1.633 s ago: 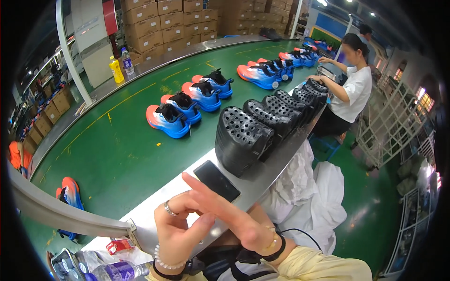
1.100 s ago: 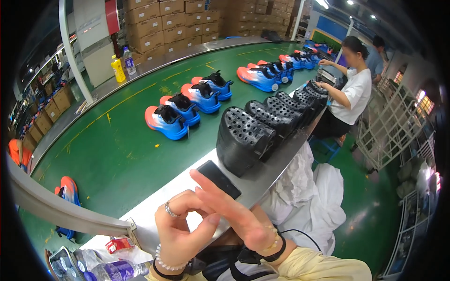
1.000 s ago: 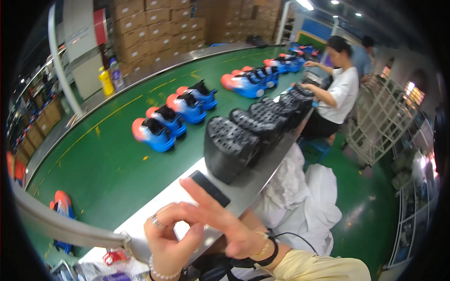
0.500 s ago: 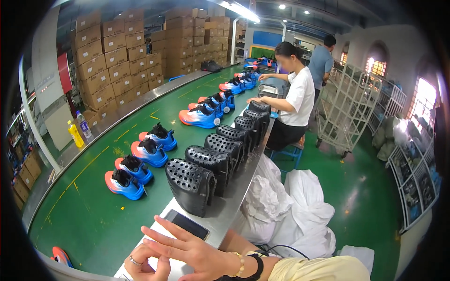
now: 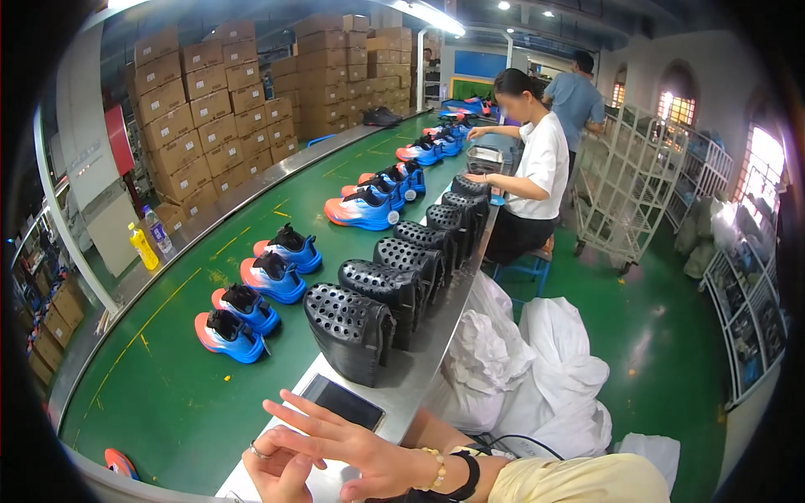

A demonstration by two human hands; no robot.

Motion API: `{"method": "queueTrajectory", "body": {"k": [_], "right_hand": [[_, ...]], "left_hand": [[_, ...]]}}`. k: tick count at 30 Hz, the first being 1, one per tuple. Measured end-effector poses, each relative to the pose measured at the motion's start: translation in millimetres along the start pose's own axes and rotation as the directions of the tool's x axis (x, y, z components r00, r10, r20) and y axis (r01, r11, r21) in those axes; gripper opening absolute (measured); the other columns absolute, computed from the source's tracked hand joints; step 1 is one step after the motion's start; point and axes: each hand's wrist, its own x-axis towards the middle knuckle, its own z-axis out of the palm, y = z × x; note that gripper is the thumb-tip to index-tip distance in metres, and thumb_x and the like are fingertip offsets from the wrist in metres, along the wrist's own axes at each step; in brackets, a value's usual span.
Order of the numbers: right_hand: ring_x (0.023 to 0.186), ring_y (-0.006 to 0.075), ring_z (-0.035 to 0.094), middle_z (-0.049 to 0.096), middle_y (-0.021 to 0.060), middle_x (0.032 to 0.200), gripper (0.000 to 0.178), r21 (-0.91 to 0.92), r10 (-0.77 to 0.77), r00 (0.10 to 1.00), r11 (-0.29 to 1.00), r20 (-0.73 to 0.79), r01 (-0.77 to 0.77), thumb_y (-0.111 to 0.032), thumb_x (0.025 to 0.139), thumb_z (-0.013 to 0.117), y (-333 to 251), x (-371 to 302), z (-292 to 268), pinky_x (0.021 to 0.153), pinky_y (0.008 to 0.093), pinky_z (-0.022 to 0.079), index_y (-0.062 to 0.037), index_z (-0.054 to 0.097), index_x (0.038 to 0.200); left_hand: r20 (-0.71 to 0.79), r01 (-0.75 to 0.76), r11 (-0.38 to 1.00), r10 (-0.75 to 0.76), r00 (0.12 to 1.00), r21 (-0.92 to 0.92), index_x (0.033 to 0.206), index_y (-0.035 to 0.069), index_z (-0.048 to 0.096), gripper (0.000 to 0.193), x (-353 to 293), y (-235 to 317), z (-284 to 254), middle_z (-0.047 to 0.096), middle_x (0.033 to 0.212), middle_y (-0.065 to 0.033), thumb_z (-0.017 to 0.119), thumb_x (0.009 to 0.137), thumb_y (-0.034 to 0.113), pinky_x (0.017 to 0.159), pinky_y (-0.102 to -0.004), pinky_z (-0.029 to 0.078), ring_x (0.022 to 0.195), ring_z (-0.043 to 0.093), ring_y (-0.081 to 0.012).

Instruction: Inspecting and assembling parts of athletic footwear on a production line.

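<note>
My right hand (image 5: 360, 453), with a beaded bracelet and a black band at the wrist, reaches in from the lower right with its fingers stretched out. Close against it, my left hand (image 5: 272, 471) wears a ring and has its fingers bent inward. Anything between those fingers is hidden. Both hands are over the white strip at the bench's near end. Just beyond them lies a dark phone (image 5: 342, 402). Behind the phone stands a row of black perforated moulds (image 5: 340, 331). Blue, white and orange sneakers (image 5: 231, 337) sit on the green surface to the left.
A co-worker in white (image 5: 541, 159) sits at the far end of the bench; another person in blue (image 5: 577, 101) stands beyond, near a wire trolley (image 5: 625, 197). White sacks (image 5: 553, 369) lie right of the bench. Two bottles (image 5: 144, 246) and stacked cartons (image 5: 180, 142) are far left.
The view has shifted slightly, moving the bench and its contents a little rightward in the picture. My hands stay close together. The person in blue has shifted posture by the trolley.
</note>
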Motion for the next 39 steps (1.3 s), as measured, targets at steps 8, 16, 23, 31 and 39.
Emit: {"method": "queueTrajectory", "body": {"k": [8, 16, 23, 31, 39], "right_hand": [[0.147, 0.0452, 0.01, 0.021, 0.024, 0.158, 0.086, -0.04, -0.013, 0.996, 0.999, 0.087, 0.016, -0.073, 0.091, 0.035, 16, -4, -1, 0.115, 0.0538, 0.016, -0.0085, 0.042, 0.148], [0.145, 0.0465, 0.018, 0.028, 0.0232, 0.156, 0.082, -0.25, -0.047, 0.998, 0.967, 0.041, 0.055, -0.072, 0.092, 0.035, 20, -5, -5, 0.114, 0.0538, 0.022, -0.0119, 0.047, 0.145], [0.144, 0.0462, 0.021, 0.031, 0.023, 0.155, 0.077, -0.293, -0.068, 0.998, 0.954, 0.007, 0.067, -0.069, 0.093, 0.037, 17, -3, -7, 0.114, 0.0524, 0.024, -0.0111, 0.051, 0.142], [0.143, 0.0462, 0.023, 0.034, 0.0226, 0.153, 0.077, -0.36, -0.065, 0.998, 0.931, 0.017, 0.067, -0.067, 0.092, 0.043, 15, -3, -5, 0.113, 0.052, 0.026, -0.009, 0.05, 0.142], [0.146, 0.0434, 0.019, 0.024, 0.0189, 0.159, 0.088, -0.106, -0.018, 1.0, 0.994, 0.025, 0.021, -0.073, 0.091, 0.037, 24, -6, -9, 0.109, 0.0481, 0.033, -0.0067, 0.039, 0.149]], "left_hand": [[-0.032, 0.001, 1.0, -0.001, 0.999, -0.01, 0.104, -0.004, 0.064, 0.022, -1, -1, 0, 0.066, 0.098, -0.0099, 0.066, 0.083, -0.007, 0.071, -0.0284, 0.048, 0.079, 0.061, -0.0183], [-0.088, 0.009, 0.995, 0.0, 0.996, 0.102, 0.101, -0.005, 0.064, 0.019, 1, 3, 0, 0.066, 0.089, -0.0075, 0.067, 0.083, -0.009, 0.069, -0.0257, 0.05, 0.076, 0.062, -0.0147], [-0.011, -0.007, 0.971, 0.01, 1.0, 0.238, 0.096, -0.005, 0.065, 0.014, 3, 7, 0, 0.065, 0.088, -0.0061, 0.067, 0.083, -0.008, 0.069, -0.0236, 0.048, 0.076, 0.061, -0.0127], [-0.012, 0.024, 0.99, -0.023, 1.0, 0.138, 0.095, -0.004, 0.065, 0.013, 5, 3, 1, 0.066, 0.088, -0.0065, 0.065, 0.082, -0.007, 0.07, -0.0241, 0.047, 0.077, 0.06, -0.0128], [-0.037, 0.063, 0.996, -0.066, 0.997, -0.069, 0.089, -0.007, 0.064, 0.015, 16, -5, 2, 0.066, 0.083, -0.0089, 0.066, 0.074, -0.01, 0.07, -0.0278, 0.051, 0.074, 0.062, -0.0156]]}}
